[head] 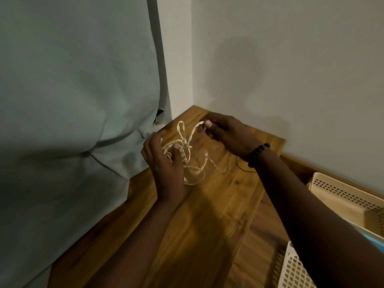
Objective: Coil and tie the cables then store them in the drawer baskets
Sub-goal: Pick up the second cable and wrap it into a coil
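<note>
A cream-white cable (188, 154) hangs in loose loops above the wooden surface (207, 215). My left hand (164, 163) grips the bundled middle of it, thumb across the strands. My right hand (226, 134), with a dark bead bracelet on the wrist, pinches one strand end up and to the right of the bundle. A knot-like crossing sits just right of my left thumb, and one loop stands up above it. More loops dangle below my left hand.
A perforated cream basket (340, 194) stands at the right edge, and a white lattice basket (295, 269) at the bottom right. A grey-green cushion or mattress (72, 100) fills the left. A thin black wire (242, 166) lies under my right wrist. Walls meet in the corner behind.
</note>
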